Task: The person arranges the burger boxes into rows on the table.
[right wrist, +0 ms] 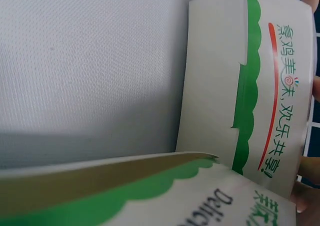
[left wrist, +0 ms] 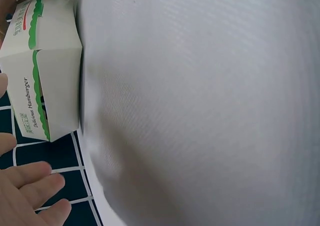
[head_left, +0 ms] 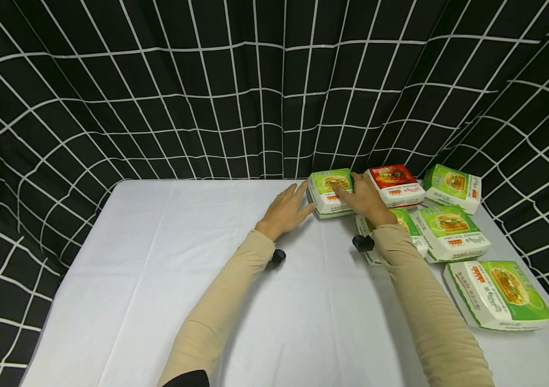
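A green-and-white hamburger box (head_left: 331,193) sits at the back of the white table between my two hands. My left hand (head_left: 285,210) is at its left side, fingers extended and spread, their tips close to the box wall. In the left wrist view the lower fingers (left wrist: 37,183) stand apart from the carton. At the right side is my right hand (head_left: 368,200), its thumb over the box's top and its other fingers along the side. Whether the thumb touches the lid I cannot tell. Under my right forearm another green box (head_left: 407,223) is partly hidden.
A red hamburger box (head_left: 395,185) lies just right of my right hand. Farther right are more green boxes: one tilted at the back (head_left: 453,188), one in the middle (head_left: 452,234), one near the front (head_left: 499,295). A black gridded curtain (head_left: 235,107) borders the table (head_left: 158,269).
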`<state>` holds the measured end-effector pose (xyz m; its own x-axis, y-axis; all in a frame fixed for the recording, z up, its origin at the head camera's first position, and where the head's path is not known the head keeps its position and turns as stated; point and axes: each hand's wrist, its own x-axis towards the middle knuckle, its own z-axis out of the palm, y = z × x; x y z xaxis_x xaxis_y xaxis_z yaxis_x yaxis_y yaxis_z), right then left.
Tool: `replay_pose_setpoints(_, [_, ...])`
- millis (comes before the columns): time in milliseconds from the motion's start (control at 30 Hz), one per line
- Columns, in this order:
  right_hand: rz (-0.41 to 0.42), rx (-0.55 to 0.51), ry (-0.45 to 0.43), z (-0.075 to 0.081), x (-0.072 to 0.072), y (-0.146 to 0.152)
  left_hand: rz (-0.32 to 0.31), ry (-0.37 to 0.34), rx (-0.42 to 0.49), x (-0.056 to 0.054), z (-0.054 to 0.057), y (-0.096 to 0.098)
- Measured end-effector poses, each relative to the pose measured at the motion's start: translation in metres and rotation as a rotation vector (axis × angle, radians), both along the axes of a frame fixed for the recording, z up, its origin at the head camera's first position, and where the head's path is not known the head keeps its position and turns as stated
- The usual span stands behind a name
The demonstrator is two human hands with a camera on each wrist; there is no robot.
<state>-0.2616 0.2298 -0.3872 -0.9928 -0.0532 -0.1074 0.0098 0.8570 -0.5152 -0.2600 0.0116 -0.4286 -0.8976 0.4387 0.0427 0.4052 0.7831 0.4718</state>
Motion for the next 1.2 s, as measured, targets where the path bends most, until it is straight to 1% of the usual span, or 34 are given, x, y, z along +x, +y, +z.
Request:
replay_pose_setpoints(67, [-0.004,-0.004,-0.016,0.000,0.000,0.000,-0.014,-0.012,0.009,0.000,0.000,0.000])
replay_pose_setpoints(167, [-0.001,-0.009,-0.028,0.000,0.000,-0.001,-0.030,-0.053,0.033,0.001,-0.001,0.002])
replay_pose_setpoints(300, [0.009,-0.016,-0.033,0.000,-0.001,-0.003,-0.026,-0.118,0.070,0.004,-0.001,0.002])
replay_pose_setpoints(400, [0.017,-0.019,-0.049,0.002,0.000,-0.005,-0.024,-0.136,0.098,0.005,-0.002,0.000])
replay_pose_setpoints(533, [0.028,-0.025,-0.068,0.004,0.002,-0.008,-0.019,-0.134,0.129,0.005,-0.002,-0.004])
replay_pose_setpoints(700, [0.044,-0.032,-0.053,0.005,0.002,-0.013,-0.005,-0.126,0.153,0.005,-0.001,-0.011])
replay_pose_setpoints(900, [0.060,-0.017,-0.024,0.007,0.004,-0.022,0.020,-0.124,0.181,0.008,0.001,-0.021])
replay_pose_setpoints(1033, [0.067,-0.009,-0.029,0.010,0.006,-0.029,0.035,-0.115,0.205,0.011,0.001,-0.028])
replay_pose_setpoints(1200, [0.093,-0.030,-0.043,0.011,0.008,-0.038,0.051,-0.113,0.224,0.015,-0.001,-0.037])
